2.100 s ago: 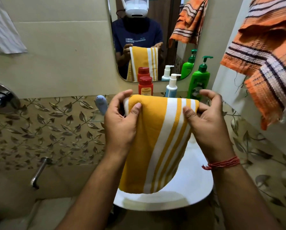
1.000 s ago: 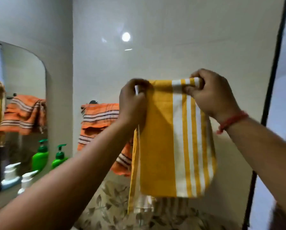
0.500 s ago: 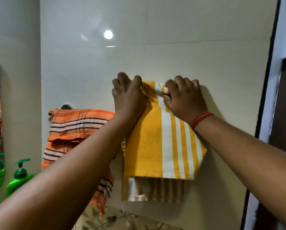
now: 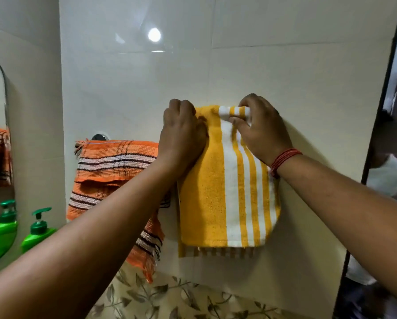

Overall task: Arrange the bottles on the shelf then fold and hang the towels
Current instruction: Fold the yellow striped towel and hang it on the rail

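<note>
Your left hand [image 4: 183, 137] and right hand [image 4: 261, 127] have fingers clamped on the yellow towel [image 4: 227, 192]. It hangs folded below them, beside the orange towel [image 4: 114, 166]. Only straightening looks left.

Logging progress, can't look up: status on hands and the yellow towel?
Left hand and right hand grip yellow towel top edge against wall. Folded, draping. Orange towel hangs beside; nothing blocking.

A folded yellow towel [image 4: 227, 192] with white stripes hangs flat against the wall, beside an orange striped towel [image 4: 114, 166].
</note>
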